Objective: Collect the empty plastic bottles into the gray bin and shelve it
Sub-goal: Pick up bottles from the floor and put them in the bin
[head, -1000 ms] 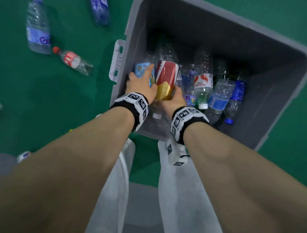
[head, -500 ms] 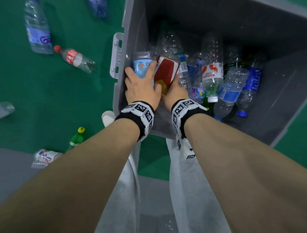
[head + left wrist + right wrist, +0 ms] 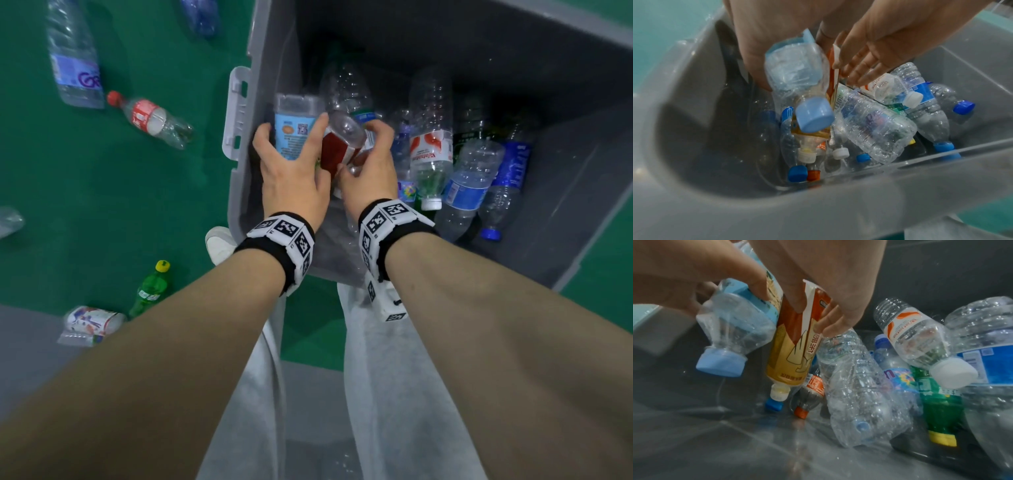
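Observation:
Both hands reach into the gray bin (image 3: pixel 239 113), which holds several empty bottles. My left hand (image 3: pixel 290 147) grips a light-blue-labelled bottle (image 3: pixel 293 137) near the bin's left wall. In the left wrist view this bottle (image 3: pixel 795 78) hangs with its blue cap down. My right hand (image 3: pixel 363 150) curls its fingers round a red-and-gold-labelled bottle (image 3: pixel 339 154), whose clear base faces up. In the right wrist view that bottle (image 3: pixel 795 345) points its white cap down just above the pile, beside the blue-capped bottle (image 3: pixel 735 324). The two bottles touch side by side.
Loose bottles lie on the green floor left of the bin: a large clear one (image 3: pixel 73 65), a red-capped cola bottle (image 3: pixel 150 116), a green one with a yellow cap (image 3: pixel 150 287) and a crushed one (image 3: pixel 92 322). My white shoe (image 3: pixel 219 243) stands against the bin's near wall.
Both hands have gone deeper into the bin with their bottles. The red-and-gold bottle has tipped cap down, so its base now faces up.

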`<state>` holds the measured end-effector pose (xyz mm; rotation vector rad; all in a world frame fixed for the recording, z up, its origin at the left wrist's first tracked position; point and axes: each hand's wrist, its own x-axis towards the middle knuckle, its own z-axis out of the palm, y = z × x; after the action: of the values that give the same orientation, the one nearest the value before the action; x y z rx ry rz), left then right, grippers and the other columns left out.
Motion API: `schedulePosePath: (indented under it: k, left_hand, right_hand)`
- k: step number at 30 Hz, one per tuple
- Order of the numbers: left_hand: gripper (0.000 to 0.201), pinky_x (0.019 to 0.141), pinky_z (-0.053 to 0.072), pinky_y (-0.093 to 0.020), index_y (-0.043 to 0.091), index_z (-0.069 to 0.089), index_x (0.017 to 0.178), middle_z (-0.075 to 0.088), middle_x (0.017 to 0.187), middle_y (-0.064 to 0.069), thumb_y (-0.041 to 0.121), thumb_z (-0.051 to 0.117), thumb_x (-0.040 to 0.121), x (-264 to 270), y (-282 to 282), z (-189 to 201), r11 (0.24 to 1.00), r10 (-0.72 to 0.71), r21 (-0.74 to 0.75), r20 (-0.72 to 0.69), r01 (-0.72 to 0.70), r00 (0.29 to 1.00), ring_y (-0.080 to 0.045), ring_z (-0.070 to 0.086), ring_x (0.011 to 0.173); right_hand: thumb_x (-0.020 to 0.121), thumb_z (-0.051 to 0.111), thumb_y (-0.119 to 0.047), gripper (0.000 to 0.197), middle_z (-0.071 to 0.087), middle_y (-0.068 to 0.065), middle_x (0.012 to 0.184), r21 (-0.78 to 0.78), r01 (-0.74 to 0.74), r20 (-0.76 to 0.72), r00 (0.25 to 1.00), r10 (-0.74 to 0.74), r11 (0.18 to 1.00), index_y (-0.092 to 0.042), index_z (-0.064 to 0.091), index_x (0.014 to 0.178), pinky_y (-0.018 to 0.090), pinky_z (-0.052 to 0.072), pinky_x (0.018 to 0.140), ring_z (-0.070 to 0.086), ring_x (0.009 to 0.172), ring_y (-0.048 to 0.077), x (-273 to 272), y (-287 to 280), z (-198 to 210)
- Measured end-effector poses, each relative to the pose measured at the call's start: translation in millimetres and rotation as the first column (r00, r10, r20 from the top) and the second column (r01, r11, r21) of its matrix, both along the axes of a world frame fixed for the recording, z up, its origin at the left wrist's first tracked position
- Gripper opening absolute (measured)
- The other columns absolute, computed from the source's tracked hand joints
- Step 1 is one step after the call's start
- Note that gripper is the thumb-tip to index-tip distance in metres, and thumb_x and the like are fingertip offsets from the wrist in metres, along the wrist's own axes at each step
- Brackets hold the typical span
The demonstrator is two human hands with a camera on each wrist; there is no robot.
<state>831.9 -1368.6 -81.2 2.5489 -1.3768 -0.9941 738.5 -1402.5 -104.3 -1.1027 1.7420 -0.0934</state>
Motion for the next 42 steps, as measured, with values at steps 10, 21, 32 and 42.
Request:
schedulePosePath:
  k: [10, 21, 32, 42]
  left_hand:
    - [0.071, 0.1, 0.043, -0.042, 0.048, 0.021, 0.145, 0.013, 0.147, -0.018, 0.012, 0.047, 0.089, 2, 5, -10, 0.996, -0.001, 0.091, -0.059, 0.006, 0.998, -0.034, 0.036, 0.126]
    - [0.052, 0.102, 0.039, -0.048, 0.04, 0.038, 0.137, 0.009, 0.151, -0.015, 0.023, 0.051, 0.089, -6, 9, -9, 0.97, -0.028, 0.239, -0.051, 0.039, 0.998, -0.036, 0.02, 0.135]
    - [0.029, 0.102, 0.036, -0.036, 0.015, 0.061, 0.116, 0.041, 0.13, -0.012, 0.024, 0.043, 0.095, -2, 27, 39, 0.968, 0.161, 0.217, -0.14, -0.128, 0.977, -0.029, 0.033, 0.123]
    - [0.026, 0.09, 0.036, -0.029, 0.007, 0.067, 0.108, 0.062, 0.113, -0.015, 0.014, 0.048, 0.092, 57, 127, 80, 0.815, 0.578, 0.157, -0.269, -0.557, 0.77, -0.029, 0.055, 0.107]
  right_hand:
    - [0.1, 0.04, -0.016, 0.048, 0.05, 0.012, 0.141, 0.24, -0.335, 0.055, 0.942, 0.332, 0.911, -0.019, 0.034, 0.148, 0.037, 0.039, 0.107, 0.049, 0.127, 0.03, 15, -8, -6]
    - [0.094, 0.045, -0.013, 0.037, 0.063, 0.009, 0.127, 0.259, -0.079, -0.029, 0.996, 0.089, 0.963, -0.016, 0.059, 0.128, 0.037, 0.044, 0.102, 0.057, 0.117, 0.028, -4, 11, 0]
    - [0.089, 0.05, -0.015, 0.029, 0.068, 0.007, 0.114, 0.217, -0.316, -0.003, 0.946, 0.324, 0.924, -0.016, 0.066, 0.113, 0.037, 0.049, 0.095, 0.062, 0.106, 0.026, 5, 23, 56]
    - [0.087, 0.052, -0.011, 0.012, 0.068, 0.007, 0.08, 0.202, -0.395, 0.118, 0.918, 0.378, 0.896, -0.016, 0.063, 0.089, 0.04, 0.059, 0.079, 0.067, 0.075, 0.024, 76, 97, 87]
